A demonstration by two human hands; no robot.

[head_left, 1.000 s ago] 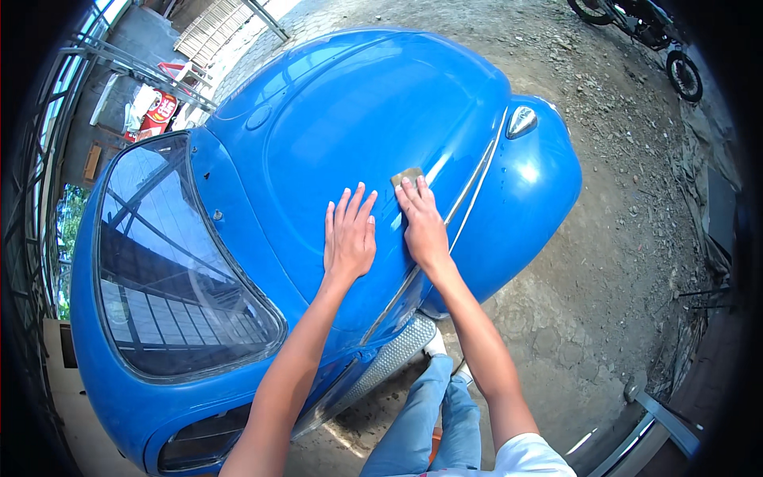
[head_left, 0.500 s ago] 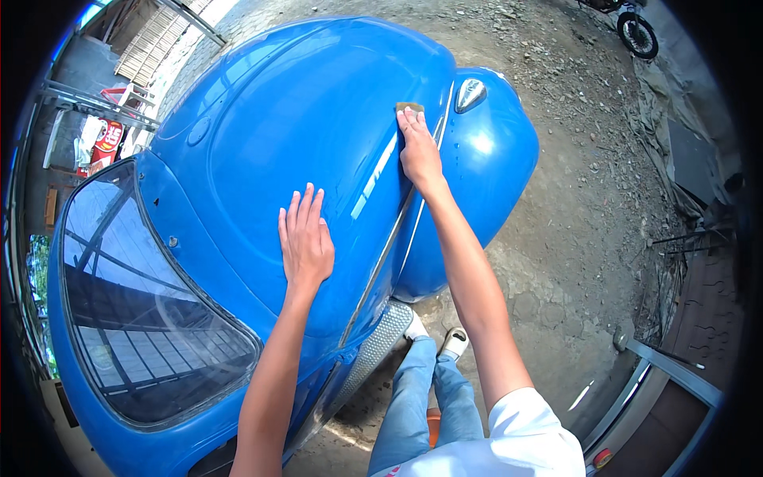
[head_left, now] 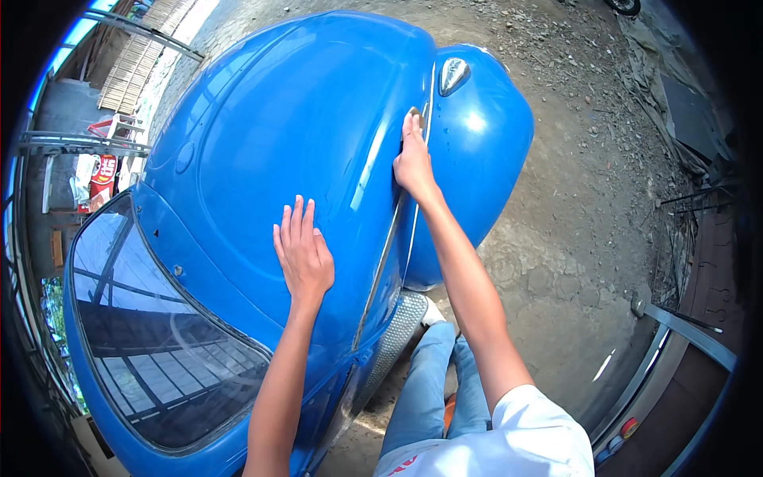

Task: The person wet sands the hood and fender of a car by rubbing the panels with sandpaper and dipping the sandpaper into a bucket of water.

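Beneath both hands spreads the glossy blue hood [head_left: 278,143] of a rounded old car. My left hand [head_left: 305,258] rests flat on it, fingers extended, holding nothing. Farther forward, my right hand [head_left: 413,168] presses a small brown pad [head_left: 416,111] against the hood's right side, beside the chrome trim strip. Only a sliver of the pad shows past the fingertips; whether it is sponge or folded sandpaper I cannot tell. Right of the trim bulges the blue fender [head_left: 485,159], with water drops on it and a chrome teardrop-shaped lamp [head_left: 454,76] on top.
The windshield [head_left: 167,334] lies at the lower left. A ribbed running board [head_left: 396,338] runs beside my legs. Bare, gravelly ground [head_left: 556,175] stretches to the right, with a metal frame [head_left: 691,338] at lower right. A red-and-white ladder [head_left: 119,126] stands far left.
My right hand has slid slightly back toward me with the pad, which is now turned more edge-on. My left hand stays flat on the hood. The view has shifted a little.
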